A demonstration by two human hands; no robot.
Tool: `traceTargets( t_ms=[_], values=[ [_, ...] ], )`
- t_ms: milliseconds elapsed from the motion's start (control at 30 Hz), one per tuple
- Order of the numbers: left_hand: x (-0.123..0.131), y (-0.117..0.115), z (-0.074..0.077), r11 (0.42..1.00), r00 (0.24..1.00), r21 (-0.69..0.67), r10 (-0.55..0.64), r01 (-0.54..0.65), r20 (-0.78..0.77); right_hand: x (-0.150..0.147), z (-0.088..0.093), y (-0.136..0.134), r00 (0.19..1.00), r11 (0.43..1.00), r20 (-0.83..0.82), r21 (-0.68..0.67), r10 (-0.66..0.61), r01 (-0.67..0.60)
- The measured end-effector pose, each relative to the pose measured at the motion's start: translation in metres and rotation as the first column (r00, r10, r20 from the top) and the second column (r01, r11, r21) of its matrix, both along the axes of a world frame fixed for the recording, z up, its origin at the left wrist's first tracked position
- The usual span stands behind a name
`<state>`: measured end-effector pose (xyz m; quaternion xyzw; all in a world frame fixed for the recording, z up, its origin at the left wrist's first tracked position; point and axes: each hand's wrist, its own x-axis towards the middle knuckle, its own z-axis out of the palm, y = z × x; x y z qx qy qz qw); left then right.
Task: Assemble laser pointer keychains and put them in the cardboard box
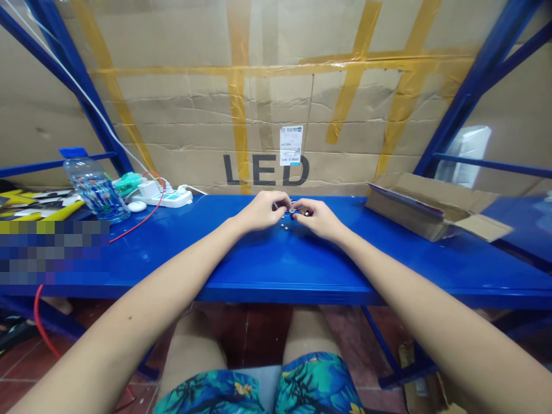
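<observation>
Both hands meet over the middle of the blue table. Between them is a small shiny, rainbow-tinted metal thing with a round silver centre, apparently a fidget spinner point(292, 211); the fingers cover much of it. My left hand point(268, 210) pinches its left side, thumb and fingertips closed. On its right side, my right hand point(317, 216) grips with curled fingers. A few tiny silver parts point(284, 227) lie on the table just below the fingertips, too small to name.
An open cardboard box point(409, 210) stands at the right. To the left are a water bottle point(95, 187), a white power strip point(168, 197) and a red cable point(142, 223). A large carton point(190, 132) marked LED rises behind the blue table point(276, 267).
</observation>
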<state>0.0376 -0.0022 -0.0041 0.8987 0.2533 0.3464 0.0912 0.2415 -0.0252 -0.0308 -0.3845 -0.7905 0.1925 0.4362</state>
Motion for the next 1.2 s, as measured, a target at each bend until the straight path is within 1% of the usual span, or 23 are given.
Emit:
traceTargets(
  t_ms=[67, 133, 200, 267, 367, 433, 500, 567, 700, 800, 900, 967, 1000, 1067, 1200],
  values=[
    [-0.001, 0.002, -0.001, 0.999, 1.000, -0.047, 0.012, -0.011, 0.016, 0.002, -0.002, 0.001, 1.000, 1.000, 0.022, 0.029, -0.006, 0.005],
    [-0.002, 0.003, -0.002, 0.998, 1.000, -0.057, 0.016, -0.016, -0.006, 0.004, -0.003, 0.001, 0.999, 0.999, 0.043, 0.039, -0.010, 0.008],
    [-0.003, 0.005, -0.004, 0.999, 0.997, -0.039, 0.016, -0.019, -0.081, 0.005, -0.004, 0.001, 0.998, 0.999, 0.061, 0.043, -0.017, 0.015],
    [-0.004, 0.007, -0.006, 0.999, 0.980, -0.029, 0.021, -0.027, -0.197, 0.006, -0.004, 0.000, 0.997, 0.999, 0.076, 0.043, -0.022, 0.019],
    [-0.004, 0.009, -0.009, 0.995, 0.943, -0.094, 0.010, -0.043, -0.332, 0.006, -0.003, -0.001, 0.996, 0.999, 0.088, 0.043, -0.027, 0.024],
    [-0.002, 0.009, -0.011, 0.987, 0.939, -0.154, -0.015, -0.040, -0.345, 0.005, -0.003, -0.001, 0.995, 0.999, 0.089, 0.042, -0.034, 0.030],
    [0.000, 0.009, -0.012, 0.982, 0.944, -0.184, -0.016, -0.047, -0.328, 0.005, -0.003, -0.001, 0.995, 0.999, 0.087, 0.038, -0.041, 0.037],
    [0.002, 0.007, -0.012, 0.978, 0.941, -0.186, 0.023, -0.090, -0.336, 0.005, -0.003, 0.000, 0.996, 0.999, 0.081, 0.030, -0.041, 0.039],
    [0.003, 0.004, -0.010, 0.963, 0.911, -0.185, 0.111, -0.198, -0.397, 0.004, -0.004, 0.001, 0.997, 1.000, 0.067, -0.003, -0.023, 0.023],
    [0.000, 0.004, -0.007, 0.963, 0.925, -0.167, 0.142, -0.212, -0.351, 0.004, -0.004, 0.001, 0.997, 0.999, 0.069, -0.034, -0.033, 0.036],
    [-0.001, 0.005, -0.005, 0.980, 0.974, -0.107, 0.146, -0.166, -0.174, 0.004, -0.003, 0.000, 0.994, 0.997, 0.085, -0.033, -0.062, 0.065],
    [0.002, 0.005, -0.005, 0.991, 0.992, -0.061, 0.112, -0.115, -0.053, 0.004, -0.003, 0.000, 0.993, 0.997, 0.092, -0.022, -0.071, 0.073],
    [0.004, 0.005, -0.005, 0.995, 0.996, -0.036, 0.093, -0.093, -0.016, 0.004, -0.003, 0.000, 0.993, 0.997, 0.093, -0.017, -0.072, 0.074],
    [0.008, 0.003, -0.006, 0.998, 0.998, 0.015, 0.062, -0.062, 0.008, 0.003, -0.002, 0.000, 0.993, 0.997, 0.095, -0.011, -0.075, 0.077],
    [0.013, 0.000, -0.008, 0.993, 0.999, 0.114, 0.040, -0.036, -0.029, 0.002, -0.002, 0.000, 0.992, 0.997, 0.096, -0.010, -0.078, 0.080]
  ],
)
